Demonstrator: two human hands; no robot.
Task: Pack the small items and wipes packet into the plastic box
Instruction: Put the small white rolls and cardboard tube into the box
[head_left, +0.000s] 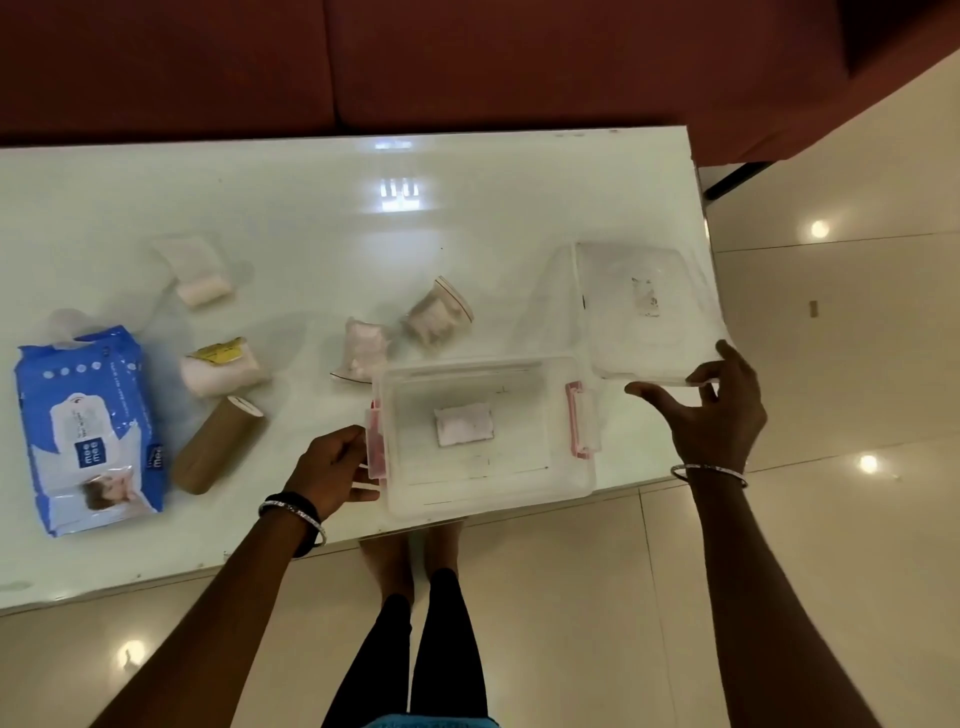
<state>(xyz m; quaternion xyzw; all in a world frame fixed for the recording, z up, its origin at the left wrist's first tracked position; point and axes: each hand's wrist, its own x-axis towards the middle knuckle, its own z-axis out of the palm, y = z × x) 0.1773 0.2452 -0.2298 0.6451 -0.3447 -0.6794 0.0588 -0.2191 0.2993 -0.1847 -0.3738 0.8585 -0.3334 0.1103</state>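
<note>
Showing clear plastic box (571, 499) w/ pink latches (lid off), seemingly near-empty.

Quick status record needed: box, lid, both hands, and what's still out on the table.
box: clear plastic box open at the near table edge, a small white packet inside
lid: clear lid held at its near edge by right hand
left hand: left hand at the box's left pink latch
unpacked: blue wipes packet, brown roll, four small bagged items
</note>
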